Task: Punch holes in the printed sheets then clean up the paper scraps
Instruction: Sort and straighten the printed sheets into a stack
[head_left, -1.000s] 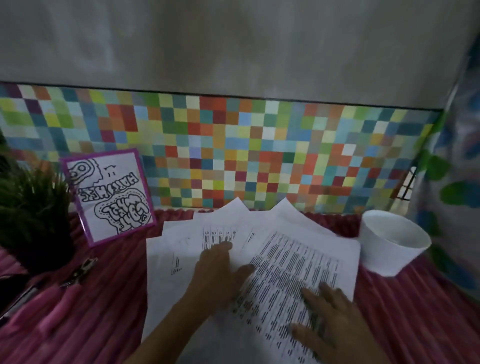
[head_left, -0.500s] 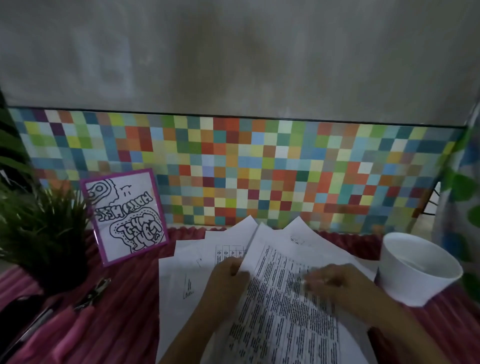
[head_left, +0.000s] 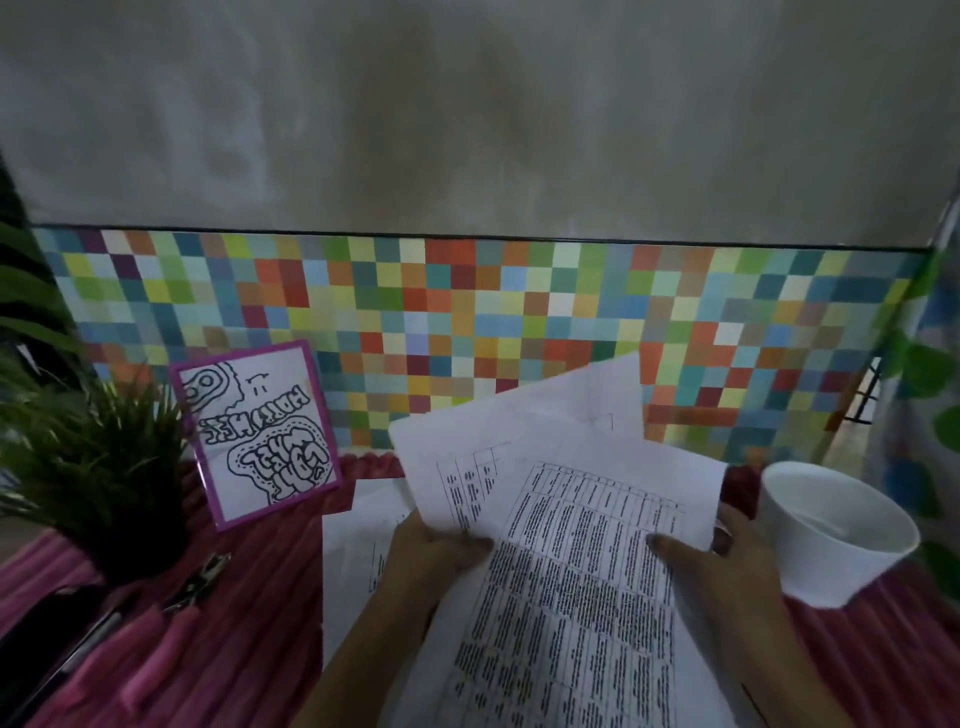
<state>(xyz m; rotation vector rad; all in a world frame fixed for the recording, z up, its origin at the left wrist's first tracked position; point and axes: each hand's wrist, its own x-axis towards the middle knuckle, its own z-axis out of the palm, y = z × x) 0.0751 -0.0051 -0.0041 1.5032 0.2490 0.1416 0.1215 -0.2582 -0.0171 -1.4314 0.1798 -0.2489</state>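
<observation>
Now up off the bench: stack of white printed sheets (head_left: 571, 582) with dense black tables, raised above the pink ribbed bench cloth (head_left: 270, 623) and tilted toward the camera. A second ago, flat and fanned out under both palms. Gathered but not squared: top corners splayed, back page poking up highest.

Left grip (head_left: 431, 556) pinching the left edge, thumb on top. Right grip (head_left: 727, 571) pinching the right edge, thumb across the print, fingers behind.

One loose white sheet (head_left: 353, 561) left on the cloth beside the left wrist.

Means collecting is nearly over. Probably next: tap edges flush, grab the straggler, then punch. No holes visible yet, no scraps either.

Plier-type metal punch with pink handles (head_left: 171, 618) untouched, well off to the left on the cloth. White foam cup (head_left: 831, 566) just beside the right grip, likely for scraps.

Beyond: purple-framed doodle card (head_left: 254, 431), spiky green plant (head_left: 93, 467), multicoloured checker panel (head_left: 467, 322) along the back.
</observation>
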